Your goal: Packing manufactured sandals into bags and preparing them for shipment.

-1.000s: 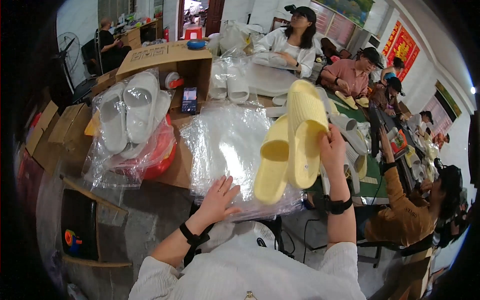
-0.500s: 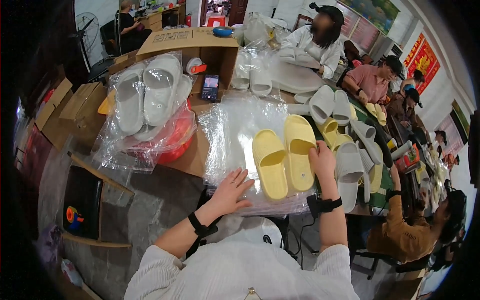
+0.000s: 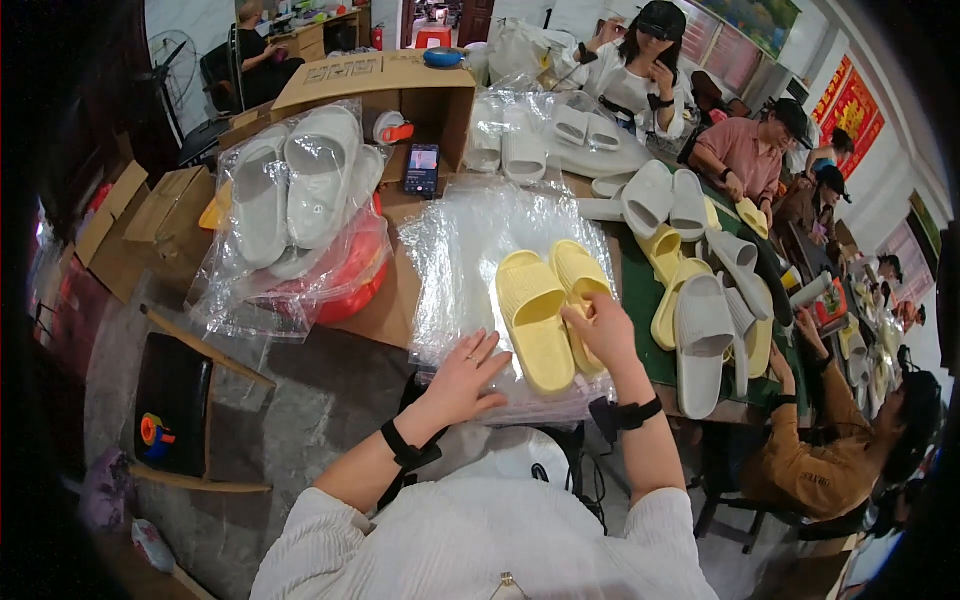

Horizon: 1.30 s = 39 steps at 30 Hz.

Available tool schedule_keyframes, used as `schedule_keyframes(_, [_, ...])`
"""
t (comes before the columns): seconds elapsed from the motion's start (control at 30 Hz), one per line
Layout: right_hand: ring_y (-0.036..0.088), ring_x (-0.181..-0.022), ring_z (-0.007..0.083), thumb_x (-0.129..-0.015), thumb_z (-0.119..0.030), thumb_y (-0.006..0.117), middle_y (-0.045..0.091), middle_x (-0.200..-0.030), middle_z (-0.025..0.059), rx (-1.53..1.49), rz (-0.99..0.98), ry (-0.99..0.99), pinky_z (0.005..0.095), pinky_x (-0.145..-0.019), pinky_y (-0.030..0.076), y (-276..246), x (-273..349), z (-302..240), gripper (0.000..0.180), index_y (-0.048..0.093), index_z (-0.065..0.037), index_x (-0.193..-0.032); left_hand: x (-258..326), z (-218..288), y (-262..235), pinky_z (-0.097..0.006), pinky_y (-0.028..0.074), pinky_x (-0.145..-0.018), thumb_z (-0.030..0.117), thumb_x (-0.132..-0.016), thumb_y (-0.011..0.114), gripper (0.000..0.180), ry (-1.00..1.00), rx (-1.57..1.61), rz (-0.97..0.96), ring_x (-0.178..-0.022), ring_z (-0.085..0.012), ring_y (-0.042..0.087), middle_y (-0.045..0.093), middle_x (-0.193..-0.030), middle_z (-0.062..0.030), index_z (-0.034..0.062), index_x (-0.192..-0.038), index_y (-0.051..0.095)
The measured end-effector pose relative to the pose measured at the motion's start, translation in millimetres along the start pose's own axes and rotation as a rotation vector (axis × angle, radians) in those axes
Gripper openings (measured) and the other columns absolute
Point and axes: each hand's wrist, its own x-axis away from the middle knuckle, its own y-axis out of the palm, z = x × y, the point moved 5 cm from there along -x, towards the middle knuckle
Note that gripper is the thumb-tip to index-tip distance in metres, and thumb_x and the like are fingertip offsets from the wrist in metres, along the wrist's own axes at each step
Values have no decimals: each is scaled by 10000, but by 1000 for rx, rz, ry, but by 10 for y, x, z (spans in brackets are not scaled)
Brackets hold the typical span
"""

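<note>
Two yellow slippers lie side by side on a stack of clear plastic bags [image 3: 450,290], toes pointing away from me. My right hand [image 3: 604,338] grips the inner edge of the right yellow slipper [image 3: 577,262] with thumb and fingers, covering part of its footbed. Flat on the bags, fingers spread, my left hand [image 3: 465,378] rests just beside the left yellow slipper [image 3: 532,315] and holds nothing. Black bands circle both my wrists.
Grey slippers [image 3: 703,335] and more yellow ones [image 3: 660,253] are heaped on the green tabletop at right. Bagged grey slippers [image 3: 320,180] sit over a red basin [image 3: 365,275] at left. A phone [image 3: 422,168] leans by a cardboard box [image 3: 375,85]. Co-workers sit along the table.
My right hand has drawn the right yellow slipper leftward against the other one, which shifted slightly. My left hand has stayed put. Across the table, a person has set down grey slippers and raised both hands.
</note>
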Motion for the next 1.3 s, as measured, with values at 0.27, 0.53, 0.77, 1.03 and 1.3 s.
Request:
schedule_keyframes(0.27, [632, -864, 368, -827, -394, 703, 630, -928, 165, 13, 126, -79, 468, -739, 508, 369, -113, -110, 401, 641, -21, -960, -11, 23, -10, -530, 292, -1150, 399, -760, 789, 705, -3, -7, 5, -1399, -431, 337, 401, -1488, -229, 114, -1350, 529])
schedule_keyframes(0.53, [606, -697, 320, -867, -191, 668, 642, -805, 206, -318, 373, 151, 394, -650, 469, 120, 7, 472, 235, 615, 38, -859, -76, -17, -58, -539, 274, -1159, 477, -746, 786, 742, -24, 36, -37, -1405, -429, 337, 418, -1484, -225, 108, -1344, 547])
schedule_keyframes(0.77, [662, -928, 170, -946, -13, 567, 685, -1073, 103, -1381, 587, 207, 294, -796, 531, -298, 874, 848, 227, 613, 60, -1156, -389, -220, -191, -538, 256, -1167, 577, -676, 781, 874, -56, -134, -102, -1429, -443, 291, 357, -1523, -242, 98, -1362, 532])
schedule_keyframes(1.03, [675, -905, 185, -957, -86, 627, 663, -1101, 106, -1011, 716, 198, 291, -777, 570, -689, 1790, 743, 289, 565, 35, -1213, -310, 71, -31, -482, 361, -1115, 452, -718, 797, 764, -7, -133, -112, -1352, -445, 396, 444, -1468, -221, 100, -1351, 553])
schedule_keyframes(1.3, [677, -868, 136, -943, -70, 619, 699, -1051, 83, -963, 625, 228, 259, -731, 541, -669, 1898, 692, 275, 628, 41, -1195, -389, 188, -122, -501, 328, -1132, 419, -762, 771, 736, -36, 13, -126, -1387, -449, 350, 422, -1478, -228, 111, -1384, 526])
